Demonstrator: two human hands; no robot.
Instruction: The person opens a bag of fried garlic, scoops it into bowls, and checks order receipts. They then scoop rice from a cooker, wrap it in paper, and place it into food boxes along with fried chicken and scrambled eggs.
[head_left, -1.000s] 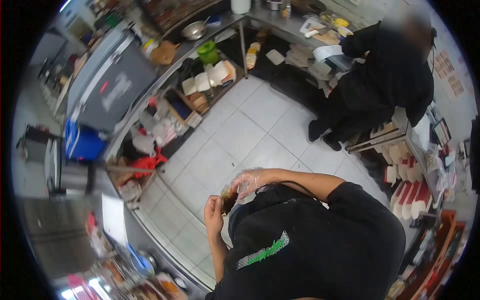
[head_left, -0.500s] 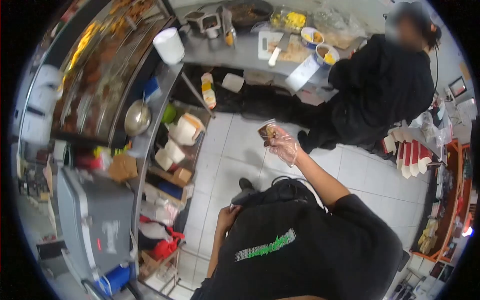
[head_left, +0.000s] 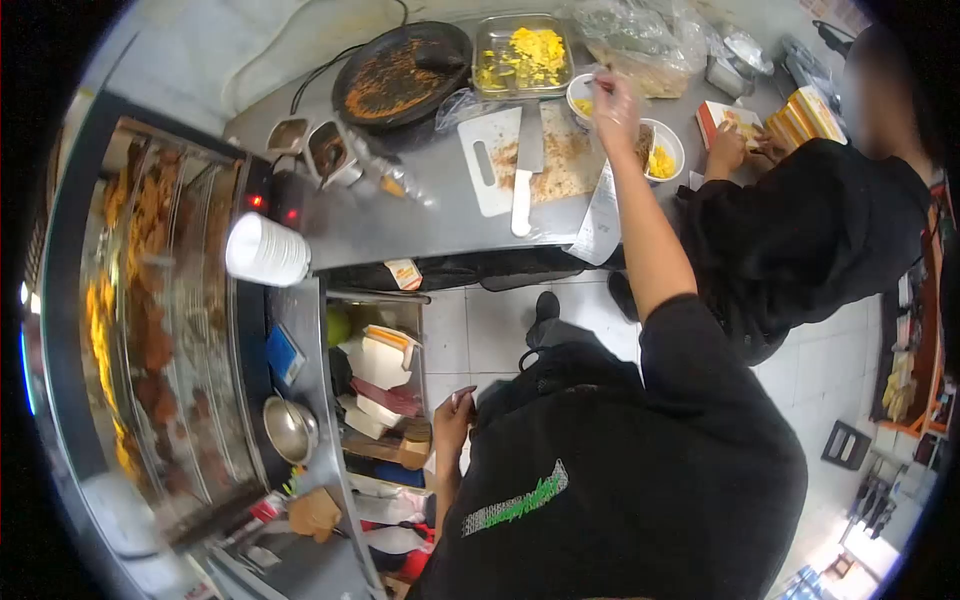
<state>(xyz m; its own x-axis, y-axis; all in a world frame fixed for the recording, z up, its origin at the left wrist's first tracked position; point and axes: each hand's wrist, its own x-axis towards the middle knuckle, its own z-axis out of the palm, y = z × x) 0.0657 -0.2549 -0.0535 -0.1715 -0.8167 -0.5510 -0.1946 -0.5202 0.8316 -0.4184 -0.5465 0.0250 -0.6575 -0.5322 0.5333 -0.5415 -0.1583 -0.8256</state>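
Note:
My right hand (head_left: 617, 118), in a clear plastic glove, is over a white bowl (head_left: 580, 92) with yellow food in it. Its fingers are pinched together at the rim; a small dark bit shows at the fingertips, too small to name. Just right of my wrist stands a second bowl (head_left: 668, 160) with yellow and brown food. A paper slip (head_left: 600, 222) hangs at the counter's edge below my forearm. Low at my left side, near my waist, is my bare left hand (head_left: 453, 420) with fingers curled in; what they hold, if anything, is hidden.
On the counter (head_left: 400, 215) are a white-handled knife (head_left: 522, 200), a cutting board (head_left: 490, 165), a glass tray of yellow pieces (head_left: 530, 58) and a dark pan (head_left: 400, 80). A co-worker (head_left: 800, 230) handles cartons at right. Stacked white bowls (head_left: 265, 250) stand by the food display case (head_left: 160, 320).
My view has swung up to the counter, now closer. My right hand, which held a small clear packet with dark contents over the floor, is now over the bowl. The co-worker's hands now show on cartons.

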